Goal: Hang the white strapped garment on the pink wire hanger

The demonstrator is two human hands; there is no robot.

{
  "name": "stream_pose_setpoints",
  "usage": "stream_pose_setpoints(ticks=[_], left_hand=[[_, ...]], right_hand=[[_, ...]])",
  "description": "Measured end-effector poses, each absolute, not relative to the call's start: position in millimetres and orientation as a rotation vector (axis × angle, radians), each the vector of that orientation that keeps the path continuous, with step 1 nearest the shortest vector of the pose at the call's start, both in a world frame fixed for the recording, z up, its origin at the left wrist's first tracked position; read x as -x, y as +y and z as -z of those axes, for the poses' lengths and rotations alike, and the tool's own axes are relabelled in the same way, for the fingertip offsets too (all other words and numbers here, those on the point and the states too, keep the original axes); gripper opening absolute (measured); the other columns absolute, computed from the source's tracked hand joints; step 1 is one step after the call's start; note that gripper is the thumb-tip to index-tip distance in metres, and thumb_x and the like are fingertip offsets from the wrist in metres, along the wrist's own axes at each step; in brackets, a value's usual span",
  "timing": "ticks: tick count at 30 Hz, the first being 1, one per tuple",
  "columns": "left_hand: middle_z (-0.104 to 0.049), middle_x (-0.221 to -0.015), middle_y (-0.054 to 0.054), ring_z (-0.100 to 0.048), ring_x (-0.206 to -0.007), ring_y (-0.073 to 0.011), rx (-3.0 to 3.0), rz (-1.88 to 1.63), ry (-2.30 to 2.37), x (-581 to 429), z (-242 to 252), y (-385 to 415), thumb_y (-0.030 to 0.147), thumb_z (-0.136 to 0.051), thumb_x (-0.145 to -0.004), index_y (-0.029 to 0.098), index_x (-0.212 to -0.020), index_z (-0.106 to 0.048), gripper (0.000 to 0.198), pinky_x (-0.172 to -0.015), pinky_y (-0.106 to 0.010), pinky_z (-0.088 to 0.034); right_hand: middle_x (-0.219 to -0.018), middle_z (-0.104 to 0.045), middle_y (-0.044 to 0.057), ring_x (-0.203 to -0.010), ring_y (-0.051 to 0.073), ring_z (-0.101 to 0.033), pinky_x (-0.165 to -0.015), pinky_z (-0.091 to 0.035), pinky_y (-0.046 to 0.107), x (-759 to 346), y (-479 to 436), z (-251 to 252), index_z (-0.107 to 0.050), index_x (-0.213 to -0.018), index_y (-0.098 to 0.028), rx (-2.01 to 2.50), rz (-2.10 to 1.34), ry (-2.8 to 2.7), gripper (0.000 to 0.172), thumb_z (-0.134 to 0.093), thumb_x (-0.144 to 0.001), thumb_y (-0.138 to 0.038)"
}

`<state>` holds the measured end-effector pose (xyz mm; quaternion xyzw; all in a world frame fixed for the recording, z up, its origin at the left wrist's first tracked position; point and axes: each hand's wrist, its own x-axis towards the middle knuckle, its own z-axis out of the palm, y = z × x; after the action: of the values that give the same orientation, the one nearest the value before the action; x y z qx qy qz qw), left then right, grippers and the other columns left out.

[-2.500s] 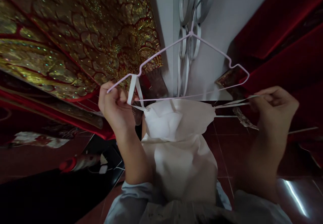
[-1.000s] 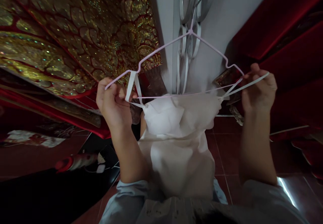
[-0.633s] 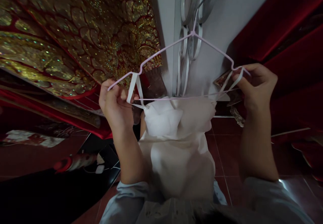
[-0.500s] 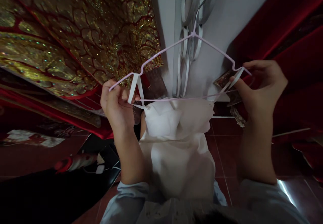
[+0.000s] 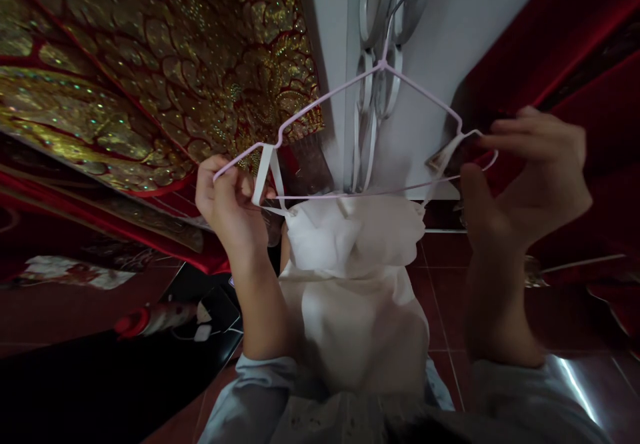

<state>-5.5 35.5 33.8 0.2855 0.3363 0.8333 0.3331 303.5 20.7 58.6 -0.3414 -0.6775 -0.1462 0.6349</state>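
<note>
A pale pink clothes hanger (image 5: pixel 327 99) hangs by its hook near the upper middle. Below it hangs a white strappy dress (image 5: pixel 357 317) with a ruffled top. Its left strap (image 5: pixel 264 174) loops over the hanger's left shoulder, and its right strap (image 5: pixel 444 157) lies at the notch on the right. My left hand (image 5: pixel 227 197) is closed around the hanger's left end, beside the strap. My right hand (image 5: pixel 530 177) is just off the hanger's right end, its thumb and fingers apart, with nothing visible between them.
Gold-sequined red garments (image 5: pixel 240 64) hang at the left, and dark red fabric (image 5: pixel 525 51) at the right. White rings (image 5: pixel 370 84) hang in a chain behind the hanger. A red-capped bottle (image 5: pixel 150 319) and a white charger (image 5: pixel 203 333) lie on a black surface at lower left.
My right hand has let go of the right strap and moved right, its fingers spreading. That strap now sits at the hanger's right notch. My left hand has barely moved.
</note>
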Motion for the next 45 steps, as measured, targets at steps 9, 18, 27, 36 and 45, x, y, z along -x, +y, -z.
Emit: stream_pose_setpoints(ticks=[9,18,27,36,45], left_hand=[[-0.036,-0.058,0.01,-0.031,-0.048,-0.0092,-0.8,-2.25,0.81,0,-26,36,0.015,-0.07,-0.088,0.025,-0.09,-0.061,0.013,-0.049,-0.022,-0.04],[-0.069,-0.088,0.001,-0.066,-0.078,-0.0118,-0.875,-2.273,1.142,-43,35,9,0.036,-0.087,-0.093,0.021,-0.099,-0.07,0.023,-0.077,-0.023,-0.053],[-0.077,-0.082,-0.004,-0.054,-0.057,-0.0091,-1.18,-1.658,1.062,-32,-13,-27,0.048,-0.091,-0.093,0.02,-0.1,-0.087,0.029,-0.058,-0.022,-0.049],[-0.086,-0.124,-0.006,-0.041,-0.051,-0.0061,-0.733,-2.33,0.923,0,-32,-15,0.028,-0.082,-0.09,0.026,-0.113,-0.086,0.023,-0.04,-0.02,-0.022],[-0.086,-0.096,-0.011,-0.043,-0.043,-0.0061,-0.797,-2.005,0.878,-43,-4,-15,0.052,-0.082,-0.1,0.018,-0.092,-0.076,0.035,-0.04,-0.021,-0.025]], right_hand=[[-0.142,-0.067,0.011,-0.078,0.013,-0.06,-0.071,-0.063,0.035,-247,-4,8,-0.067,-0.148,-0.03,1.13,-0.467,-1.926,0.052,-0.072,-0.097,-0.03],[-0.136,-0.063,0.009,-0.068,0.009,-0.047,-0.071,-0.062,0.037,-207,-13,39,-0.068,-0.14,-0.03,1.103,-0.429,-1.581,0.038,-0.064,-0.102,-0.032],[-0.131,-0.065,0.008,-0.066,0.008,-0.045,-0.068,-0.059,0.034,-216,3,41,-0.071,-0.134,-0.028,1.099,-0.397,-1.58,0.033,-0.064,-0.102,-0.03],[-0.134,-0.066,0.007,-0.069,0.01,-0.048,-0.072,-0.06,0.035,-234,-4,37,-0.071,-0.134,-0.029,1.104,-0.363,-1.635,0.034,-0.066,-0.101,-0.029],[-0.128,-0.069,0.008,-0.07,0.011,-0.052,-0.069,-0.06,0.033,-221,-17,27,-0.072,-0.139,-0.03,1.059,-0.397,-1.64,0.038,-0.066,-0.102,-0.029]])
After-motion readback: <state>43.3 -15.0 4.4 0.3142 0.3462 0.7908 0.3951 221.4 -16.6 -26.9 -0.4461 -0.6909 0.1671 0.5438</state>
